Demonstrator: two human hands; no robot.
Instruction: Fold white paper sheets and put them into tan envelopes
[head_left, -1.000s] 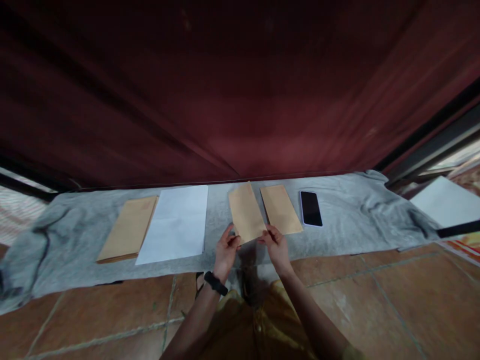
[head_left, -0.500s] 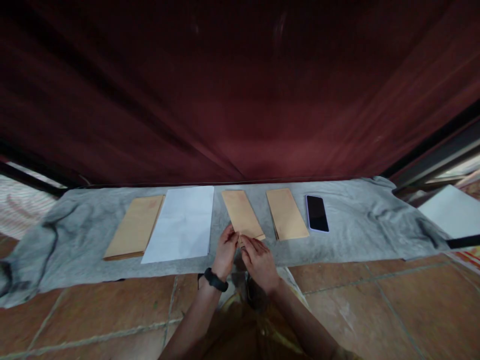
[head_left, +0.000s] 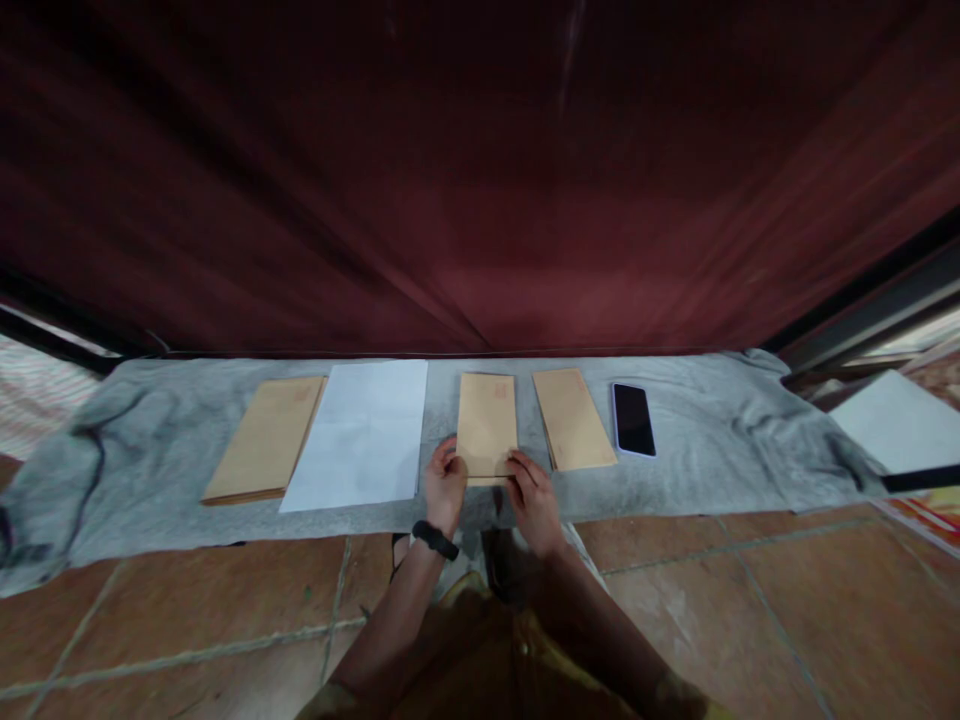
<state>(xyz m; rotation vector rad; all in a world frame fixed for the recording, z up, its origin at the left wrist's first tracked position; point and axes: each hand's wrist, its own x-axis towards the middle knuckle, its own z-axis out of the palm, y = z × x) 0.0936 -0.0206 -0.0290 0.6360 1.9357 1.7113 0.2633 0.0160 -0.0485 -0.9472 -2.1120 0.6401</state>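
A brown paper envelope [head_left: 487,425] lies in front of me, its long sides pointing away and a faint reddish print near its far right corner. My left hand [head_left: 446,485] pinches its near left edge, thumb on top. At the near right corner my right hand [head_left: 534,500] grips the same envelope between thumb and fingers. A pale strip shows along its near edge. To the right sits a small stack of similar envelopes [head_left: 574,420], slightly turned. On the left are a stack of white paper [head_left: 358,435] and a thicker envelope stack [head_left: 266,440].
A phone [head_left: 634,420] with a pale purple case rests right of the envelopes. Everything lies on a grey cloth [head_left: 720,440] over a narrow surface. A dark red fabric [head_left: 480,220] hangs behind it. Tiled floor [head_left: 247,590] shows below.
The envelope has turned from a slant to nearly straight. My hands, close together at its near edge before, have moved apart to its two sides. The view has shifted slightly.
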